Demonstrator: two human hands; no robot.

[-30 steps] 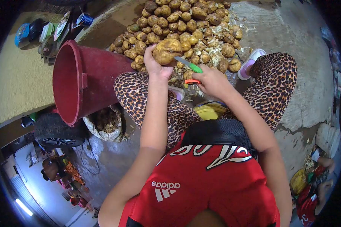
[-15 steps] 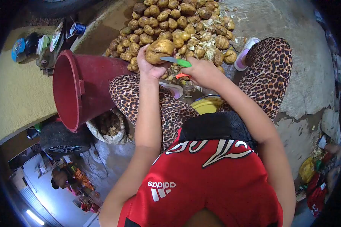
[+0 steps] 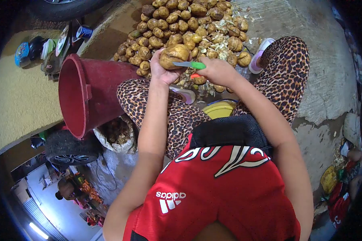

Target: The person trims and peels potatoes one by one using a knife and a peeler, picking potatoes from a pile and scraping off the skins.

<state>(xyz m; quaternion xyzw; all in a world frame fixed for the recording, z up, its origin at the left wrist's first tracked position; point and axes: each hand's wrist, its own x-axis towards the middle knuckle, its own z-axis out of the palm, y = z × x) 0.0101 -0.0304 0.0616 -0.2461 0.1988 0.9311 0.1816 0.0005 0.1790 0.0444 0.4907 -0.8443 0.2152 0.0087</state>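
Note:
My left hand [image 3: 163,73] is closed around a large, yellow-brown fruit [image 3: 176,56] with a dark gash across its side. In my right hand [image 3: 218,72] is a knife [image 3: 197,65] with a green handle and a short metal blade. The blade points left, its tip at the gash; how deep it sits I cannot tell. An orange piece [image 3: 195,75] shows just below my right fingers. Right behind both hands spreads a heap of similar fruits [image 3: 173,17], with pale peel scraps [image 3: 218,39] among them.
A dark red bucket [image 3: 108,76] lies tipped to my left, beside a white sack [image 3: 126,145] of brown scraps. Between my legs is a yellow container [image 3: 220,109]. Wheels [image 3: 70,148] and another person [image 3: 66,188] are at the left.
Both hands, with the fruit and knife, have shifted slightly right in view. The knife still meets the fruit's side at the gash, and both grips look the same.

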